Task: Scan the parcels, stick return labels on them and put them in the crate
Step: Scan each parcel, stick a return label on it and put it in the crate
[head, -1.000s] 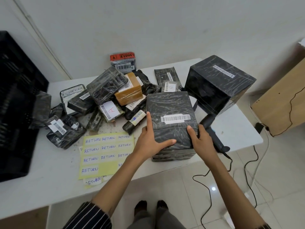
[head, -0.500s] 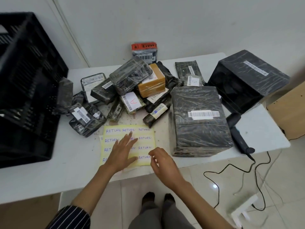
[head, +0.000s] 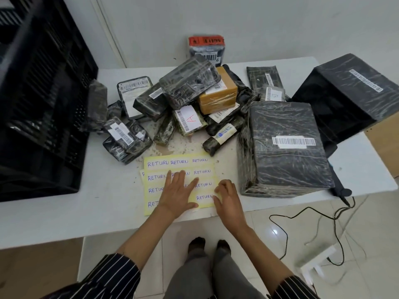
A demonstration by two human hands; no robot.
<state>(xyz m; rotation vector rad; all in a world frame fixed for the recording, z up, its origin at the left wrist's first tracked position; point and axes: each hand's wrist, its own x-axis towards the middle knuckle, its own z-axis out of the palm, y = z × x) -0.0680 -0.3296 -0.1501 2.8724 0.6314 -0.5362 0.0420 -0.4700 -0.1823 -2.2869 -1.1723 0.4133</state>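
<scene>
Left hand (head: 179,195), fingers straight, pins the return-label sheet (head: 203,162); right hand (head: 227,198) curls at the RETURN sticker (head: 204,197) just left of it (pinched? unclear). Thin and limp, it probably peels best from a corner.

We list: one white table (head: 54,212), its middle strewn with brownish specks (head: 172,148). Behind its far edge, a plain white wall (head: 269,22) with a pale vertical trim strip (head: 108,33) near the far left corner. Past the right edge, a brown board (head: 386,147), partly out of frame. Below the near right corner, a glossy tiled floor (head: 367,240), a loose black cable (head: 285,234) and a white power strip (head: 317,263).
</scene>
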